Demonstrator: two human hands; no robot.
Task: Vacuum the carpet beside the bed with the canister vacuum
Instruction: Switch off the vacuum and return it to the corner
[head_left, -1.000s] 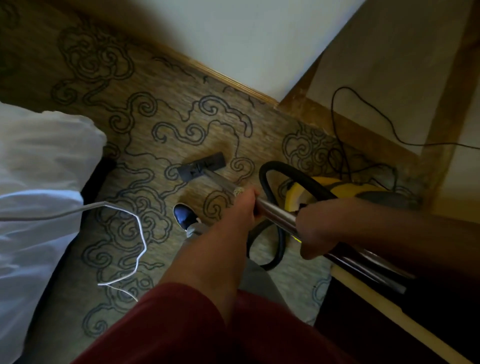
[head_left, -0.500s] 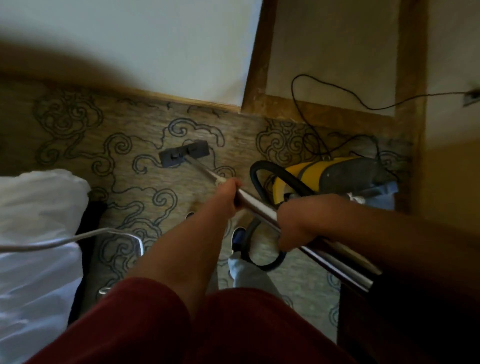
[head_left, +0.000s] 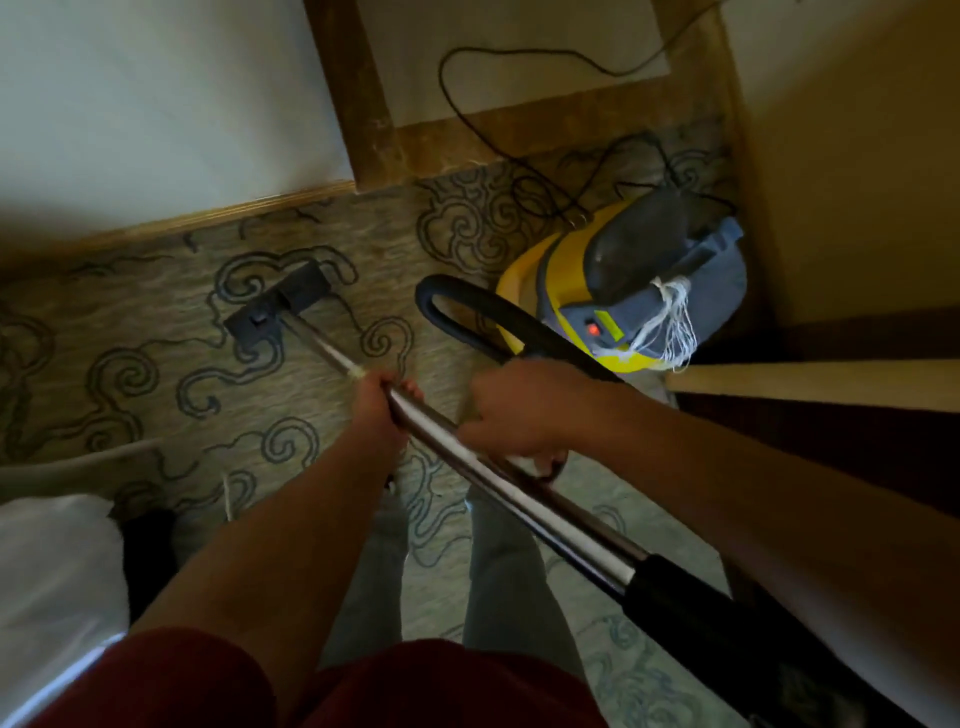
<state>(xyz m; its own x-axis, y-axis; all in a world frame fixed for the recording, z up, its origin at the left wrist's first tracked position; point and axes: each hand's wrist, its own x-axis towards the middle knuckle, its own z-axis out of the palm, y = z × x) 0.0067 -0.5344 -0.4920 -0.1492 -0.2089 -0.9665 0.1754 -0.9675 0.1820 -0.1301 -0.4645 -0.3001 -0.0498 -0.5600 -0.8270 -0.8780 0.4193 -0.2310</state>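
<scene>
We see two hands, left hand (head_left: 375, 410) and right hand (head_left: 524, 410), each with a tight grip on one silver pipe (head_left: 498, 480), near one yellow vacuum (head_left: 623, 296).

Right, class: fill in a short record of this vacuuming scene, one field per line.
Left hand: grips the wand, nearer the nozzle
Right hand: grips the wand higher up
Nozzle: flat on the carpet, near the skirting
Canister: yellow and grey, right of the nozzle, red light showing
Hose: black, loops beside the canister
Bedding: white, lower left
</scene>
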